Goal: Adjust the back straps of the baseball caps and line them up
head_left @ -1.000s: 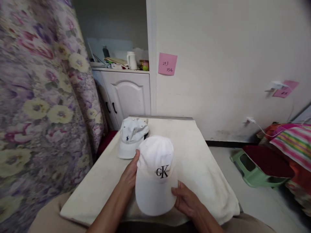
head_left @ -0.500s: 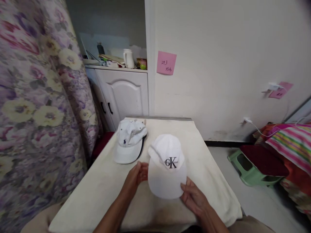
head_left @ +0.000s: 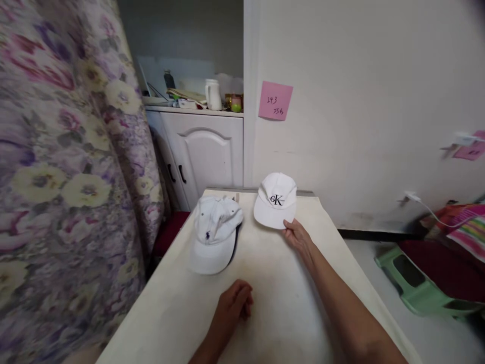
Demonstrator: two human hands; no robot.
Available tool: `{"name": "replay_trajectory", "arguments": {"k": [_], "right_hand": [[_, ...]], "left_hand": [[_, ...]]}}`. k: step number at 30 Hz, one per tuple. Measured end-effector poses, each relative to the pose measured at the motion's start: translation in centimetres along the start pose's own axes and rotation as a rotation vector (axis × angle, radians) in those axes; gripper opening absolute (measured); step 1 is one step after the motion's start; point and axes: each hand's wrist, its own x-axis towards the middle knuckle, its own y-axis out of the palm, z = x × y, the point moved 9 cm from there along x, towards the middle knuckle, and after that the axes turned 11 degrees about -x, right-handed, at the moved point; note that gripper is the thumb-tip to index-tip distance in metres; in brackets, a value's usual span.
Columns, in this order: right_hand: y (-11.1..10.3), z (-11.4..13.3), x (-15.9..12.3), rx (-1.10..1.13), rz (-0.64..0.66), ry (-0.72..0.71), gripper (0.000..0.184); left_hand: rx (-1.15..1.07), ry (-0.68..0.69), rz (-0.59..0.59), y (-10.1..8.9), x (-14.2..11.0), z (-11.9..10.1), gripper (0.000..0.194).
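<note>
My right hand (head_left: 297, 236) reaches to the far end of the table and pinches the brim of a white baseball cap (head_left: 276, 200) with black "CK"-like letters on its front. The crown of that cap faces up, its brim toward me. My left hand (head_left: 235, 302) is near the middle of the table with its fingers curled in, and nothing shows in it. Left of the held cap, a pale baseball cap (head_left: 216, 227) with a small dark horse-rider logo and a dark under-brim lies on the cloth, apart from both hands.
A cream cloth covers the table (head_left: 280, 303). Behind it are a white cabinet (head_left: 208, 151) and a wall with a pink note (head_left: 275, 100). A floral curtain (head_left: 76, 177) hangs at the left. On the right floor stands a green stool (head_left: 420, 288) with a dark red top.
My right hand has carried the white cap away from me to the table's far end. My left hand has drawn back from the cap and curled its fingers. The view has shifted slightly left.
</note>
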Motion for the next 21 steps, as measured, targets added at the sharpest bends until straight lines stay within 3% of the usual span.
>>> {"name": "replay_trajectory", "arguments": {"k": [3, 7, 14, 21], "right_hand": [[-0.5, -2.2, 1.7, -0.019, -0.023, 0.024, 0.056], [-2.0, -3.9, 1.5, -0.075, -0.030, 0.073, 0.049], [-4.1, -3.0, 0.0, -0.223, -0.092, 0.076, 0.044], [-5.6, -2.7, -0.4, -0.476, -0.252, 0.014, 0.062]], "left_hand": [[0.002, -0.005, -0.001, -0.2, 0.1, 0.4, 0.032], [-0.001, -0.013, -0.009, -0.4, 0.3, 0.7, 0.031], [-0.018, -0.022, 0.002, -0.1, 0.1, 0.4, 0.028], [-0.013, -0.019, -0.004, -0.1, 0.0, 0.3, 0.027]]}}
